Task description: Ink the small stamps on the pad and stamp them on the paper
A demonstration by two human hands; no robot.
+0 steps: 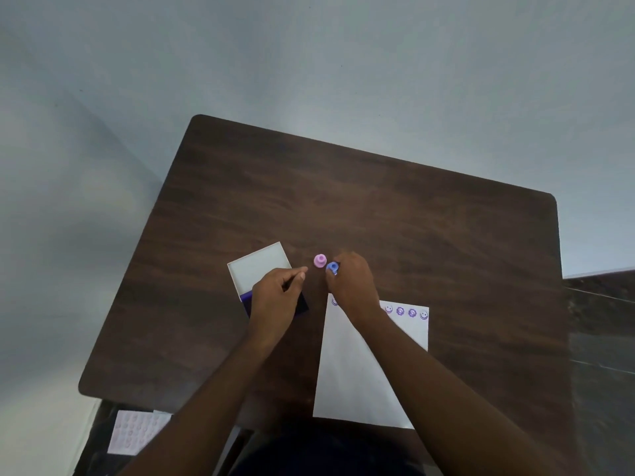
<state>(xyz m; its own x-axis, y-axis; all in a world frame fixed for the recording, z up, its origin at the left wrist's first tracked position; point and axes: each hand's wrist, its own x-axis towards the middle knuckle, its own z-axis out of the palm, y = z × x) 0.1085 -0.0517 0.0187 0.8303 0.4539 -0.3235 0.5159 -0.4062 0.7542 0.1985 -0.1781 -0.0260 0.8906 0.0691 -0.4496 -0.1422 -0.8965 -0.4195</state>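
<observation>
A pink stamp stands upright on the brown table. Just right of it is a blue stamp, with the fingertips of my right hand closed around it. My left hand rests over the ink pad, whose dark purple surface shows at its edges, and the fingers touch its case. The pad's white lid lies open behind. A white paper lies near me at the right, with a row of purple stamped smiley and flower prints along its far edge.
A sheet with faint stamp prints lies below the table's near left corner. A dark surface adjoins the table on the right. A pale wall stands beyond the far edge.
</observation>
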